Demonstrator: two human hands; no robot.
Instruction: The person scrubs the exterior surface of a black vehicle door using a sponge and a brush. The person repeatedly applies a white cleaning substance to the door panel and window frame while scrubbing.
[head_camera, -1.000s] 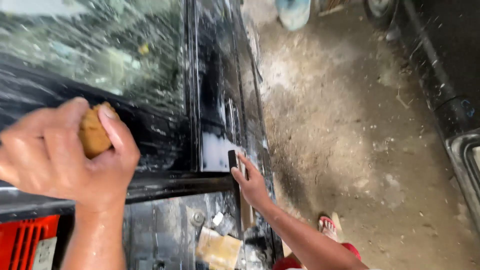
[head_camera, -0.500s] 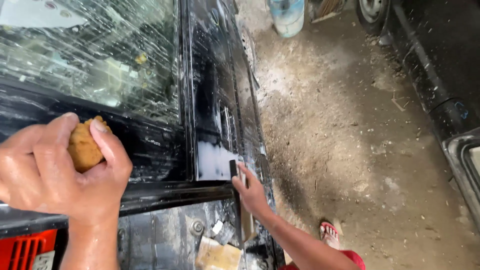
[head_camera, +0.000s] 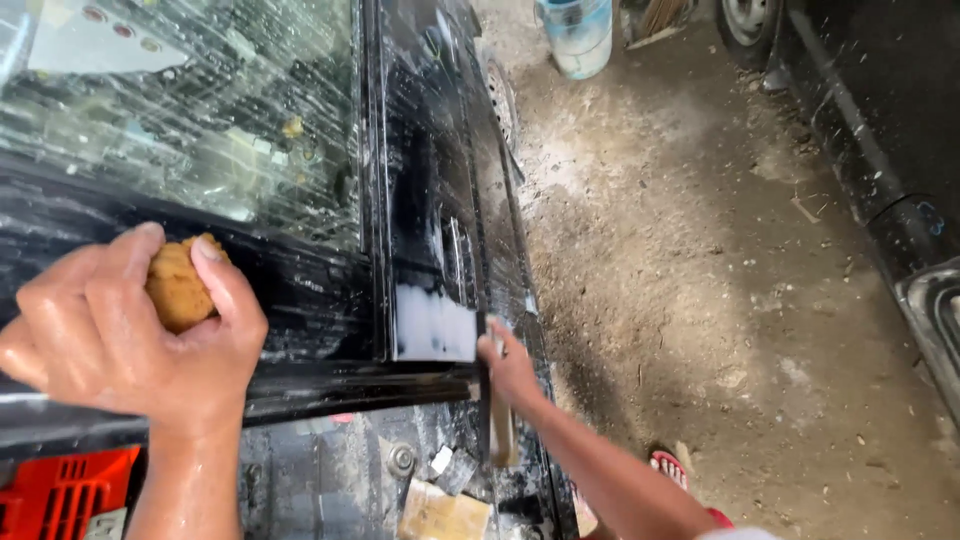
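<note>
The sponge (head_camera: 178, 290), tan and wet, sits clamped in the person's left hand (head_camera: 130, 335), pressed against the black truck cab (head_camera: 300, 300) just below its soapy rear window (head_camera: 200, 110). The right hand (head_camera: 510, 365) is closed on the cab's rear corner edge, beside a white patch of foam (head_camera: 435, 325). The washing looks to be in the scrubbing stage; a further stroke would call for steady pressure along the wet panel. A red crate (head_camera: 65, 490) lies below the cab; a bucket (head_camera: 580, 35) stands well beyond it on the dirt floor (head_camera: 720, 280).
</note>
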